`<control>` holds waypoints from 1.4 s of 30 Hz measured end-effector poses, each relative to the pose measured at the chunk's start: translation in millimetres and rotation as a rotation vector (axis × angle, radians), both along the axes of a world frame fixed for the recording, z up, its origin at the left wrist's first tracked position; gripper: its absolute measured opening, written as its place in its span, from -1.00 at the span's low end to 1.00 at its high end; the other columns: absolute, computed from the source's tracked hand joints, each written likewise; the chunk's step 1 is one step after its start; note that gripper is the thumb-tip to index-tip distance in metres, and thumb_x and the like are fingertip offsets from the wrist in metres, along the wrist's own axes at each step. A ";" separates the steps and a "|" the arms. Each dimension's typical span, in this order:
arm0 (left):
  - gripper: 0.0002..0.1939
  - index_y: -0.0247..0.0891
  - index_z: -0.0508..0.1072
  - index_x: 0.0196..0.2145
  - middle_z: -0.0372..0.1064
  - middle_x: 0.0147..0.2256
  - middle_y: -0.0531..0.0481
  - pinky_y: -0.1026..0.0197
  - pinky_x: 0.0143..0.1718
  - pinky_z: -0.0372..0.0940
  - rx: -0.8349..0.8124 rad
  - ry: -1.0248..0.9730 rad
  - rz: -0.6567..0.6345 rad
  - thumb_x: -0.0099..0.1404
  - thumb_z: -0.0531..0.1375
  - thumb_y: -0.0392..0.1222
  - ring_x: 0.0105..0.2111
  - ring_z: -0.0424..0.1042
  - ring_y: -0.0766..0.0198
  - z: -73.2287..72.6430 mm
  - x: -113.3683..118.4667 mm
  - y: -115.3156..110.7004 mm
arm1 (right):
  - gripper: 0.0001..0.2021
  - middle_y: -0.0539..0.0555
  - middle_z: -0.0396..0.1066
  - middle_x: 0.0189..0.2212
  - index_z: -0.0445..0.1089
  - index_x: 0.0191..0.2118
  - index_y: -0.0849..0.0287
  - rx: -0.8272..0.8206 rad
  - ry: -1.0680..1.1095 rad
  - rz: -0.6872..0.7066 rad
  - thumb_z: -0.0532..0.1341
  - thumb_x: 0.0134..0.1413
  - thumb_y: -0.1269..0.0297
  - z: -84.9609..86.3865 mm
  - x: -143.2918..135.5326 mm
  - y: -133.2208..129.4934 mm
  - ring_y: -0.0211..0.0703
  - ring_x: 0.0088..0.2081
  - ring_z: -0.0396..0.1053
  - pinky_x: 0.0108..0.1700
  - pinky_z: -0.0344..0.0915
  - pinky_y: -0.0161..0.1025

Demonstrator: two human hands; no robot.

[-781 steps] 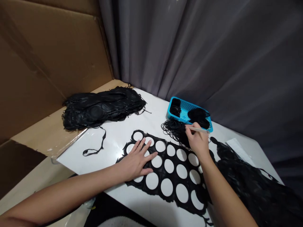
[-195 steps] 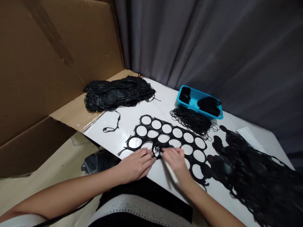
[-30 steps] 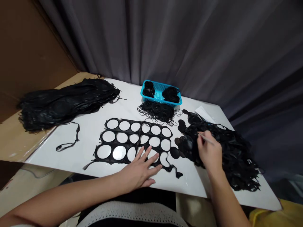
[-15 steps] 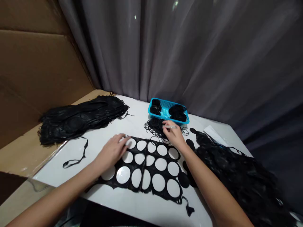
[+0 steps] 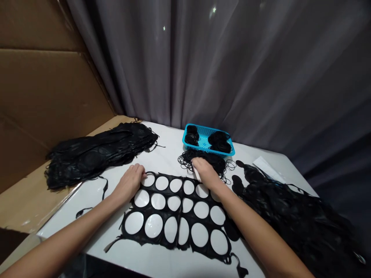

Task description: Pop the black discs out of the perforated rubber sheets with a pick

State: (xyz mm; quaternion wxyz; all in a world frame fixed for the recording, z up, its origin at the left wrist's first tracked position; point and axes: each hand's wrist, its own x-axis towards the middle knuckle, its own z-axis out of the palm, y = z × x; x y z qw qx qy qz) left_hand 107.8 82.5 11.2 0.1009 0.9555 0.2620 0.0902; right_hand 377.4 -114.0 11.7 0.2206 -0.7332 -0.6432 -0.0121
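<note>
A black, rubbery-looking sheet (image 5: pixel 179 214) full of large round holes lies spread flat on the white table. My left hand (image 5: pixel 130 181) pinches its far left corner with curled fingers. Over the sheet's far edge, my right hand (image 5: pixel 205 172) is closed around a slim white pen-like tool (image 5: pixel 196 173); its tip is hard to make out. Just beyond the right hand is a heap of thin black rings (image 5: pixel 216 159). My right forearm covers part of the sheet's right edge.
A blue plastic basket (image 5: pixel 204 143) holding bundles of black rings stands behind the heap. Stacked black sheets (image 5: pixel 95 152) lie at left, by a cardboard wall (image 5: pixel 52 88). At right sit a large black pile (image 5: pixel 292 212), black discs (image 5: pixel 237 185) and white paper (image 5: pixel 268 169). A grey curtain (image 5: pixel 203 69) hangs behind.
My left hand has gone from lying loosely on the sheet to pinching its corner. The right hand has come nearer, from the ring heap to the sheet's far edge, its tool turned.
</note>
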 end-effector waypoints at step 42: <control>-0.58 -0.25 0.24 0.24 0.25 0.21 -0.23 -0.04 0.19 0.21 0.025 -0.105 -0.625 0.47 0.05 -0.16 0.22 0.24 -0.01 15.9 51.9 -136.4 | -0.83 0.08 0.48 -0.16 0.26 -0.40 0.08 0.038 0.707 -0.283 0.14 0.24 0.25 -10.3 -29.9 -130.4 -0.06 -0.08 0.44 -0.02 0.31 -0.13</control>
